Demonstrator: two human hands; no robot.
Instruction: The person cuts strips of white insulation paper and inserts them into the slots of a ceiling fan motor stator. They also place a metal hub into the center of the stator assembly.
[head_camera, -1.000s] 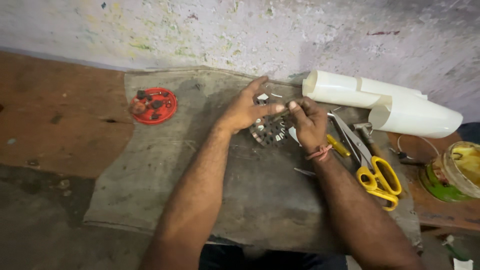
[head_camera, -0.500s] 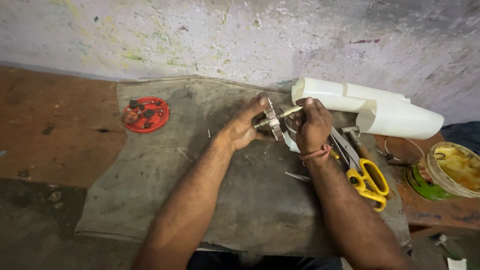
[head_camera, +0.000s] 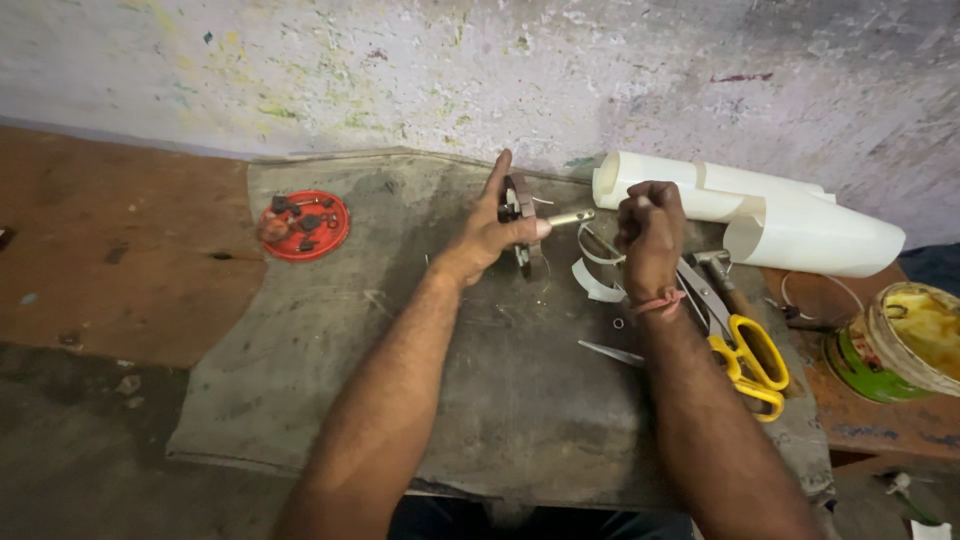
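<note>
At the far left of the grey cloth mat (head_camera: 330, 400) sits a red round lid (head_camera: 304, 225) holding small dark parts, lying where it lay half a second ago. Moving right, the left hand (head_camera: 492, 232) stands nearly on edge, fingers stretched up toward the wall and thumb pressed across the front of a small metal motor part (head_camera: 521, 222), a flat dark ring with a silver shaft (head_camera: 570, 216) sticking out to the right. The hand grips the ring between thumb and fingers; half a second ago it held the part lower and flatter, close against the other hand, and now the part is raised above the mat and turned upright. Just beside it on the mat lie curled white paper strips (head_camera: 597, 282). The right hand (head_camera: 650, 235) is closed into a fist a little apart from the shaft's tip; what it holds inside the fist cannot be told. Earlier it touched the part, now a gap shows between them. A red thread band circles its wrist. Further right lie yellow-handled scissors (head_camera: 750, 360), a rolled white sheet (head_camera: 760, 215) against the wall, and at the edge a green tin (head_camera: 890, 350) of yellowish paste
</note>
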